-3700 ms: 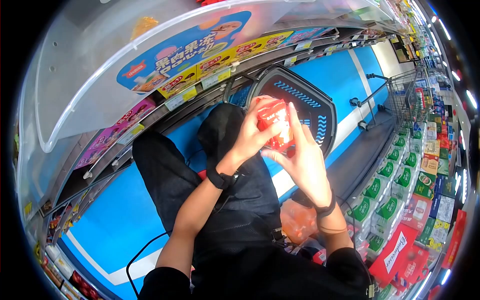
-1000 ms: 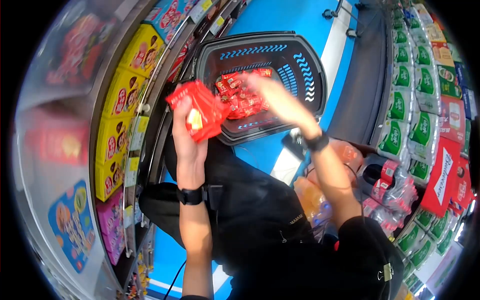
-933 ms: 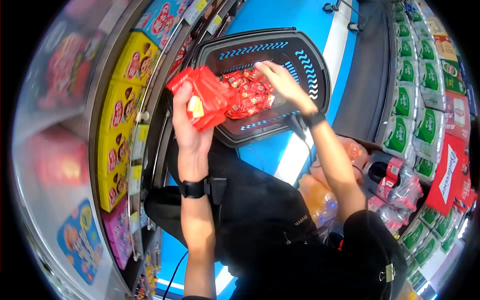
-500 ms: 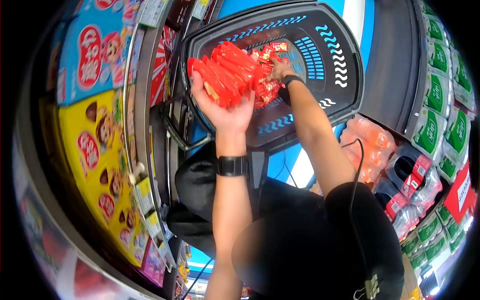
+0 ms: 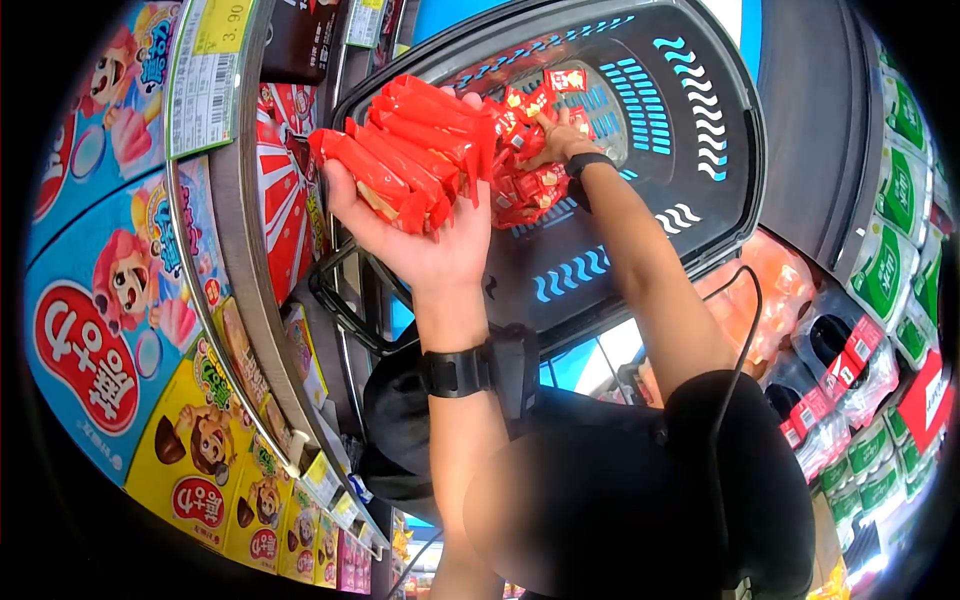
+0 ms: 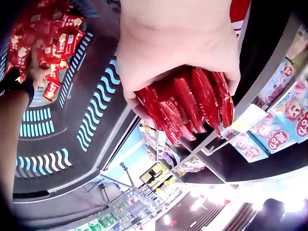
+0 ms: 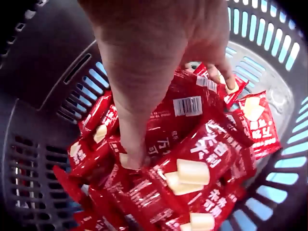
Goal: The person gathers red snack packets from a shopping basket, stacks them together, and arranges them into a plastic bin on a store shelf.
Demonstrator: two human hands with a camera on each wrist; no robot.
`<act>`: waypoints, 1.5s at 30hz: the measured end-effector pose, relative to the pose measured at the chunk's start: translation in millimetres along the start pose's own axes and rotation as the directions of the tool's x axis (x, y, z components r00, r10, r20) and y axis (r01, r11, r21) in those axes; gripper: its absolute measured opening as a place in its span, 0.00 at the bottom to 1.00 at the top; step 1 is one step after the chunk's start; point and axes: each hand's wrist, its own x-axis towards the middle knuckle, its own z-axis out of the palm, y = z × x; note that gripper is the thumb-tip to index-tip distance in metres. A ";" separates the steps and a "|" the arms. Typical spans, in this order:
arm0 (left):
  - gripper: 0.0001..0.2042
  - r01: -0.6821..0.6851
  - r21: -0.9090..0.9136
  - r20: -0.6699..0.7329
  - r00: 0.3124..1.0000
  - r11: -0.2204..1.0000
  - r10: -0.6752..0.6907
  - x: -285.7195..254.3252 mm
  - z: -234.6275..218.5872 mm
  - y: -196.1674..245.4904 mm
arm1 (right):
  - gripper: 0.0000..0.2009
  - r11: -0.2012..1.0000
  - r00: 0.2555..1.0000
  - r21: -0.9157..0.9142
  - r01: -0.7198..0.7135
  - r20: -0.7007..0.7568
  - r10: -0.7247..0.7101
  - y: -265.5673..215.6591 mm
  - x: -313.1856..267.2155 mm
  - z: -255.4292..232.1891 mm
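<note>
Left hand (image 5: 445, 240) grasped a row of red packets (image 5: 415, 150) at the left side of the basket (image 5: 665, 185); right hand (image 5: 563, 145) reached into loose packets (image 5: 530, 195) inside it, its grip not determinable. Gathering appeared in hand; the next move likely called for a secure pinch.

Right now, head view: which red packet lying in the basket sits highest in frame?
The red packet just above the right hand; all other packets visible inside the basket show lower.
</note>
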 end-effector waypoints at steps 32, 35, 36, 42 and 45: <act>0.23 -0.055 0.307 0.042 0.998 0.950 0.044 -25.4 6.6 10.4 | 0.26 0.267 0.826 0.890 0.370 -0.184 -0.533 14.6 -216.6 -109.4; 0.32 -0.182 0.582 0.057 0.981 0.792 0.184 -53.1 16.5 3.6 | 0.22 -0.083 0.803 0.930 0.358 -0.352 -0.481 38.9 -269.6 -110.3; 0.39 -0.210 0.662 0.093 0.975 0.719 0.200 -66.4 19.0 5.1 | 0.22 -0.178 0.784 0.924 0.339 -0.383 -0.488 46.0 -287.3 -112.4; 0.41 -0.114 0.799 0.029 0.988 0.591 0.152 -192.9 57.0 13.5 | 0.31 -0.284 0.581 0.768 0.574 -0.626 -0.520 21.6 -398.8 -114.9; 0.36 -0.191 0.709 0.072 0.977 0.679 0.200 -241.2 51.5 -0.2 | 0.32 -0.198 0.397 0.620 0.759 -0.682 -0.614 0.3 -434.4 -95.1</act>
